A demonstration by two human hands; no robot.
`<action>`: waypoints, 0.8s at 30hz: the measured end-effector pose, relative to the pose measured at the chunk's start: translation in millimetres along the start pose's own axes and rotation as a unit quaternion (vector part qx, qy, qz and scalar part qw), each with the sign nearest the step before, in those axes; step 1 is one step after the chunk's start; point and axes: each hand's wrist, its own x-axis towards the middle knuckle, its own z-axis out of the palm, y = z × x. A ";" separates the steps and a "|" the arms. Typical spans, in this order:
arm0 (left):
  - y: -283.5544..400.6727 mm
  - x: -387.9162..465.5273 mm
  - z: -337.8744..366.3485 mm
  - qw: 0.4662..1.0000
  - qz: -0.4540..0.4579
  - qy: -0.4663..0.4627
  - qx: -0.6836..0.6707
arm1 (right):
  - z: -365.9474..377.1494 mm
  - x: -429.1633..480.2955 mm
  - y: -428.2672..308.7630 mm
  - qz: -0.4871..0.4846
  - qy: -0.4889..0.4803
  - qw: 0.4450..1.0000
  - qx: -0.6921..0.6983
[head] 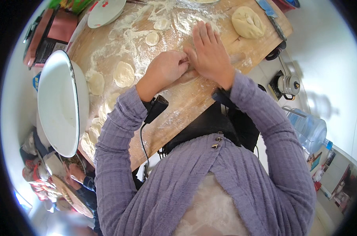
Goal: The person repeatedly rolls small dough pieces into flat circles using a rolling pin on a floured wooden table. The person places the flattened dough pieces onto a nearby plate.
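Note:
My right hand (pixel 209 51) lies flat, fingers extended, with its palm over a wooden rolling pin (pixel 238 58) on the floured wooden board (pixel 184 101). Beside it, my left hand (pixel 169 69) has its fingers curled near the pin. What lies between those fingers is hidden. Beyond my hands are a small flattened dough disc (pixel 152 38) and another floury disc (pixel 162 24). Left of my left hand lie a larger round dough wrapper (pixel 123 74) and a second wrapper (pixel 95 83). Several more overlap near my left sleeve. A big dough lump (pixel 247 23) sits at the far right.
A large white enamel basin (pixel 58 103) stands at the board's left edge. Behind it is a white bowl (pixel 106 13). A knife with a dark handle (pixel 277 28) lies along the right edge. Another person's hands (pixel 73 175) work at lower left, by a pan of filling (pixel 74 160).

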 end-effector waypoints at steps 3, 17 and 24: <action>-3.9 1.2 -2.7 0.999 -0.038 -0.007 -0.023 | -24.7 -30.1 -8.6 -0.013 -0.167 0.979 0.116; -7.8 -7.0 -10.0 0.973 -0.159 -0.123 -0.115 | -19.1 -25.5 -7.7 0.030 -0.226 0.973 0.036; -5.9 -13.7 -13.9 0.996 -0.079 -0.034 -0.013 | -32.0 -37.4 -17.5 0.026 -0.146 0.986 0.082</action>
